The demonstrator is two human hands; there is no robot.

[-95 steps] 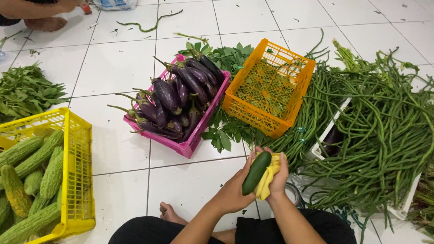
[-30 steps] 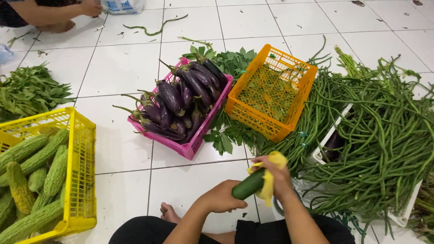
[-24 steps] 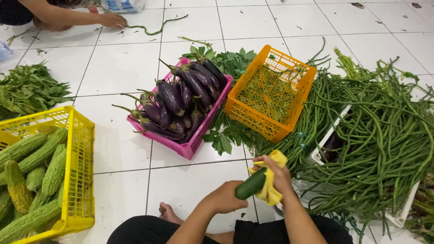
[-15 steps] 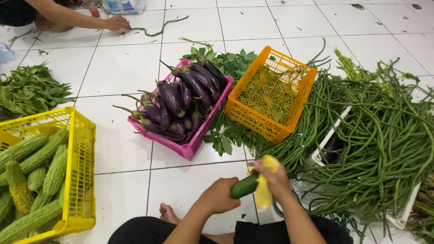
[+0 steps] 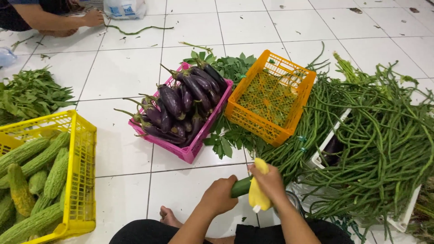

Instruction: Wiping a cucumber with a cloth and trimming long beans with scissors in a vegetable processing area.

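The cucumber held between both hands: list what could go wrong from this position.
1. The left hand grips only one end of the cucumber and the right hand presses a yellow cloth on it; it might slip onto the tiled floor.
2. A bare foot lies just below, so a drop could land on it.
3. The long beans sprawl close to the right elbow and may get dragged.

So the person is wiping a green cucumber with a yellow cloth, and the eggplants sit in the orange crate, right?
Not quite. The head view shows the eggplants in the pink crate; the orange crate beside it holds no eggplants. The rest stands: the left hand holds the green cucumber while the right hand presses the yellow cloth against it.
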